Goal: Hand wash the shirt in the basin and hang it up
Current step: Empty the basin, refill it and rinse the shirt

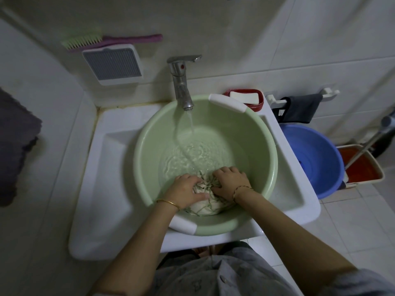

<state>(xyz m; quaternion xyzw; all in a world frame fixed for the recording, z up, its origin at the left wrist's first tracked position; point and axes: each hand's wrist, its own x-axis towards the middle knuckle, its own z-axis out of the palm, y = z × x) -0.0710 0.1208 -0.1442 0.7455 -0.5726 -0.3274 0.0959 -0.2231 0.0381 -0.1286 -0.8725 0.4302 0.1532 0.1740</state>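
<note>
While the tap [181, 82] runs, the head view shows one shirt [205, 207] bunched at the near wall of one green basin [141, 150], directly under and between the fingers [222, 174]. The left hand [184, 190] and right hand [232, 182] each curl their fingers into the wad. Judged soaked: soft, heavy, slippery; grip thick folds, not single edges. Count: two hands, one water stream [190, 120] beyond the fingertips.
</note>
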